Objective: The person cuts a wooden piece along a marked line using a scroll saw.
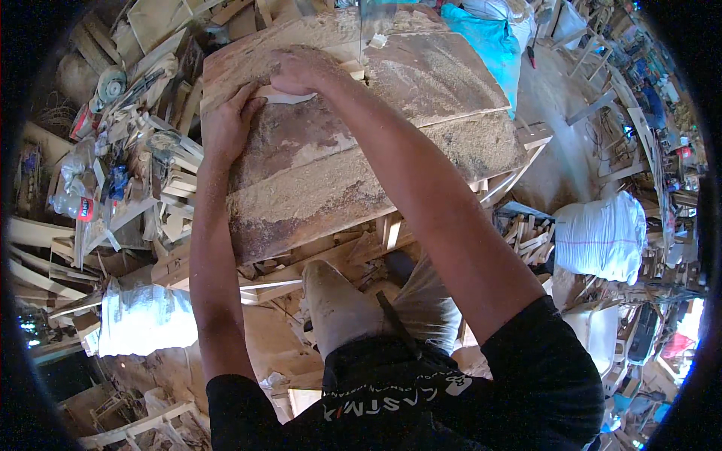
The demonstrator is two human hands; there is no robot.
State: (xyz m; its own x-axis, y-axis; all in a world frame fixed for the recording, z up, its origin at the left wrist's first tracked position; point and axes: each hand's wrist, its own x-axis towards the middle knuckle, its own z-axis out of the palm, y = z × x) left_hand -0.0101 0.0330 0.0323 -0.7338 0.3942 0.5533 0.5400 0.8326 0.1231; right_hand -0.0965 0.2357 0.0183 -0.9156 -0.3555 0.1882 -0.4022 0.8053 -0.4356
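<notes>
Both arms reach out over a worn wooden worktable [301,150] strewn with sawdust. My right hand [304,73] is closed over a pale piece of wood [286,97], its fingers bent down on the far side. At the left end of that piece is my left hand [229,124], its fingers curled against the wood and partly hidden. A thin upright saw blade [361,34] stands at the table's far side, right of my right hand. Close to the blade lie a pale wood strip [352,69] and a small offcut [378,40].
Scrap wood [177,180] is heaped left of the table, with a plastic bottle [74,206] among it. A turquoise sack [489,45] leans by the far right corner. A white sack [602,234] stands on the right, and a white bundle [147,319] lies at lower left.
</notes>
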